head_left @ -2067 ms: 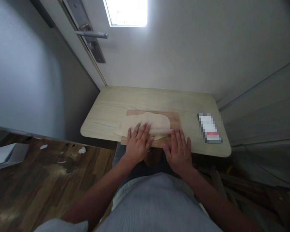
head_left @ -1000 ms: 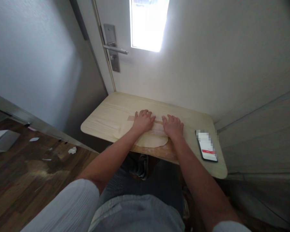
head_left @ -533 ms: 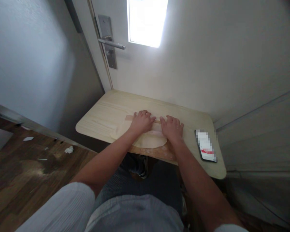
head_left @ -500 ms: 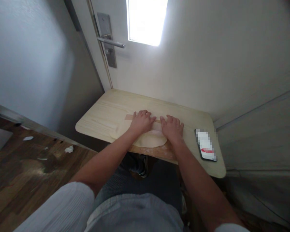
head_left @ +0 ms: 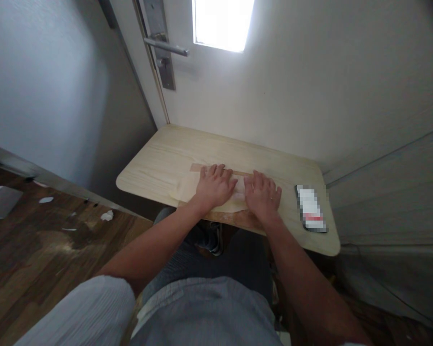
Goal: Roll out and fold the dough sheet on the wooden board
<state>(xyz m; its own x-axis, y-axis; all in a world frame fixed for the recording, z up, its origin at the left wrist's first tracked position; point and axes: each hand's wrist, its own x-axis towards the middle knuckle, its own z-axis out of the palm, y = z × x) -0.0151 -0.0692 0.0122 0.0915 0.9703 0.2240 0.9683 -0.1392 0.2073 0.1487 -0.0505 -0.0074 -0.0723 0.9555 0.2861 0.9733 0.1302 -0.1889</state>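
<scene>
A thin, pale sheet of dough (head_left: 185, 188) lies on a brown board (head_left: 234, 218), with part of it folded or rolled up under my hands. My left hand (head_left: 216, 185) rests palm down on the dough, fingers stretched forward and slightly apart. Beside it, my right hand (head_left: 262, 193) presses down the same way, with the fingers spread. In the gap between them shows a whitish, floured roll (head_left: 239, 186). Whether a rolling pin is inside that roll is hidden by the dough and hands.
The board sits on a small light wooden table (head_left: 147, 166) against a white door with a metal handle (head_left: 168, 47). A phone (head_left: 312, 209) lies at the table's right end. Paper scraps (head_left: 107, 216) and a white box (head_left: 2, 202) are on the floor at left.
Both hands have drawn slightly toward me over the board, uncovering more of its far edge. The view has tilted a little, so the table appears higher.
</scene>
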